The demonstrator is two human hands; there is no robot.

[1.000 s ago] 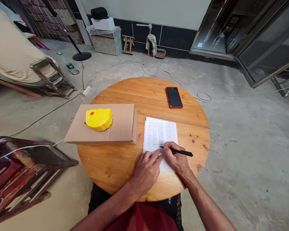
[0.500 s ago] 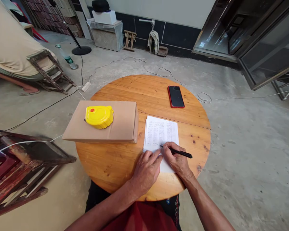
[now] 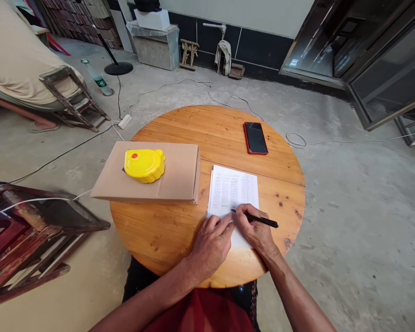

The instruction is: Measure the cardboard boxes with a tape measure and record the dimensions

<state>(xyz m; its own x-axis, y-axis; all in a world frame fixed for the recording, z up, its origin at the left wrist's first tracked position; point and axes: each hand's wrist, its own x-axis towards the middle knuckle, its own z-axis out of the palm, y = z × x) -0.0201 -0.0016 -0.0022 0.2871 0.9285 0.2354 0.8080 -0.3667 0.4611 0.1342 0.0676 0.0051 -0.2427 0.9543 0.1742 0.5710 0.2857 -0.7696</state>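
A white sheet of paper [image 3: 224, 191] lies on the round wooden table [image 3: 159, 240], with columns of small handwriting on its upper part. My right hand [image 3: 257, 230] grips a black pen [image 3: 263, 220], whose tip touches the paper just below the written lines. The lower right of the sheet is partly hidden by this hand. My left hand [image 3: 212, 244] rests palm down over the paper's lower left edge, fingers stretched out and close to the pen tip. It holds nothing.
Left on the table is a cardboard box [image 3: 180, 173] bearing a yellow tape measure [image 3: 145, 166]. A red-cased phone [image 3: 255, 137] lies at the far right. Wooden chairs [image 3: 38, 230] and a seated person [image 3: 24, 69] are to the left. Cables [image 3: 180, 83] cross the floor.
The whole view has shifted slightly, so the table things appear a little further right and up. Both hands keep nearly the same place on the paper; the pen stays in my right hand.
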